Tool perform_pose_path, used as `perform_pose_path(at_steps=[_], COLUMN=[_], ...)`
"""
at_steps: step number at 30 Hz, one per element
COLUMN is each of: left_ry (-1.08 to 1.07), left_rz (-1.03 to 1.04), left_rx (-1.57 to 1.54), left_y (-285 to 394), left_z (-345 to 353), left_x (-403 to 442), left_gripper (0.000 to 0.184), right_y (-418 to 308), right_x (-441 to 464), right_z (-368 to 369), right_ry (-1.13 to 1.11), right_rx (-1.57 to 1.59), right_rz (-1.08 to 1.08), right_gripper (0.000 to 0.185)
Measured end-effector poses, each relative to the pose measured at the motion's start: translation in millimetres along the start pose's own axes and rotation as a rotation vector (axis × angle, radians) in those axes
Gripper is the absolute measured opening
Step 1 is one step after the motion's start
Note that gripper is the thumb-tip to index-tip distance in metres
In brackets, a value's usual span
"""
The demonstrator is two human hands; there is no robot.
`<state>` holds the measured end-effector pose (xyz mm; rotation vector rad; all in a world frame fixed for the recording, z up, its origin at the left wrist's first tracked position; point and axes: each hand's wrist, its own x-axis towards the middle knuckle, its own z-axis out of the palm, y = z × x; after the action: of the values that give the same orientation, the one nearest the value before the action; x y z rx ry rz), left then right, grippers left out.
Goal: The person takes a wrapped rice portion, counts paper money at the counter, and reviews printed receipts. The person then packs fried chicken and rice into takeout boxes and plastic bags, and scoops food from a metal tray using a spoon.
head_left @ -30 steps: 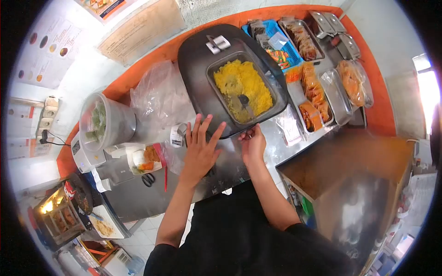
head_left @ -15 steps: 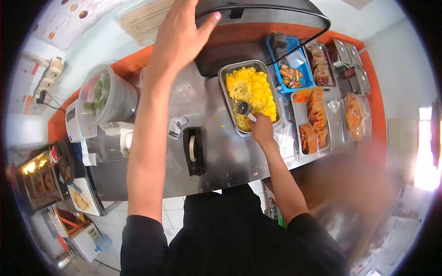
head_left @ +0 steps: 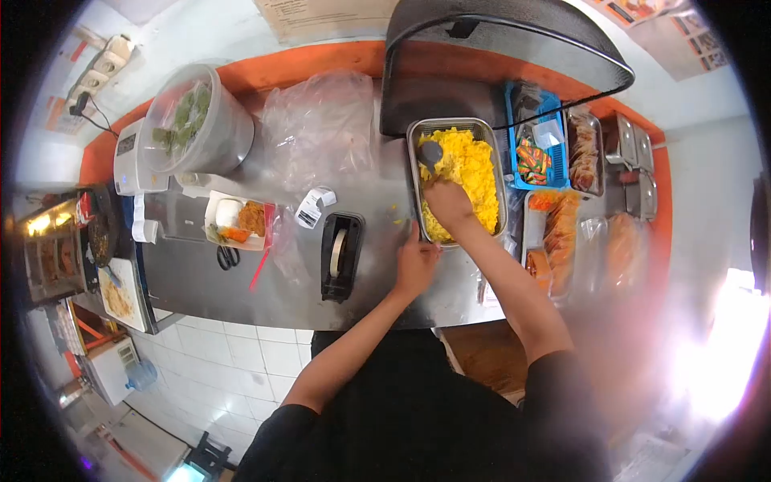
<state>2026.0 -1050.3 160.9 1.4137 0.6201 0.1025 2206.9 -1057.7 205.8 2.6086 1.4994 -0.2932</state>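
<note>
In my right hand [head_left: 450, 206], closed on its handle, is a serving spoon [head_left: 430, 153] with a dark rounded bowl. The spoon sits at the left side of a deep metal tray [head_left: 499, 157] filled with crumbly yellow food [head_left: 474, 173]. My left hand [head_left: 418, 263] grips the tray's near left corner, its fingers bent around the edge and partly hidden. Behind the tray a black mesh food cover [head_left: 514, 32] stands tilted up, touched by neither hand. To the left, a paper food box [head_left: 210, 217] holds white rice, a browned piece and orange bits.
A tape dispenser [head_left: 344, 257] and a label roll [head_left: 313, 207] lie left of my hands. Plastic bags [head_left: 321, 128] and a tub of leaves [head_left: 233, 120] are farther left. A blue basket of sachets [head_left: 514, 128] and a tray of packed orange food [head_left: 562, 233] stand right.
My left hand has come down from the mesh cover to the tray's near corner. My right hand has moved the spoon to the tray's far left. The view has shifted, revealing the food box.
</note>
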Motion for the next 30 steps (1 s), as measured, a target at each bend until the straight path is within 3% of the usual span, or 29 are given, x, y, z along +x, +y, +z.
perform_pose_path(at_steps=[2, 5, 7, 11, 13, 14, 16, 18, 20, 23, 25, 26, 28, 30], left_ry=[0.041, 0.111, 0.245, 0.232, 0.208, 0.207, 0.142, 0.092, 0.045, -0.049, -0.217, -0.203, -0.411, -0.397], left_rz=[-0.106, -0.062, 0.053, 0.094, 0.049, 0.048, 0.027, 0.035, 0.045, -0.019, -0.041, -0.04, -0.009, -0.102], left_rx=[-0.129, -0.083, -0.267, -0.268, -0.167, -0.164, -0.083, -0.044, -0.005, 0.137, 0.108, 0.117, 0.14, 0.092], left_y=[-7, -12, -10, -20, -18, -17, -14, -11, 6, 31, 33, 42, 61, 72], left_z=[8, 18, 22, 20, 18, 16, 12, 6, -3, -21, -40, -50, -87, -127], left_x=[5, 5, 5, 7, 7, 7, 7, 4, -4, -21, -36, -44, -68, -92], left_gripper=[0.079, 0.07, 0.059, 0.062, 0.067, 0.067, 0.075, 0.079, 0.084, 0.087, 0.077, 0.077, 0.063, 0.058], right_y=[8, 25, 34, 52, 59, 66, 83, 95, 97, 99, 96, 92, 88, 54], right_x=[-6, -20, -39, -89, -103, -110, -120, -126, -135, -145, -151, -152, -152, -143], right_z=[3, -7, -18, -13, -29, -19, 13, 28, 35, 26, 11, 2, -8, -41], right_ry=[0.013, -0.055, -0.165, -0.055, -0.176, -0.176, -0.151, -0.131, 0.042, 0.162, 0.224, 0.266, 0.229, 0.188], right_rx=[-0.054, 0.009, 0.118, 0.237, 0.696, 0.698, 1.256, 1.379, 1.666, 1.813, 1.794, 1.775, 1.725, 1.758], right_rz=[-0.105, -0.202, -0.182, -0.328, -0.177, -0.175, 0.174, 0.216, 0.402, 0.506, 0.534, 0.562, 0.49, 0.402], right_gripper=[0.017, 0.016, 0.016, 0.011, 0.012, 0.012, 0.02, 0.027, 0.025, 0.028, 0.025, 0.023, 0.025, 0.026])
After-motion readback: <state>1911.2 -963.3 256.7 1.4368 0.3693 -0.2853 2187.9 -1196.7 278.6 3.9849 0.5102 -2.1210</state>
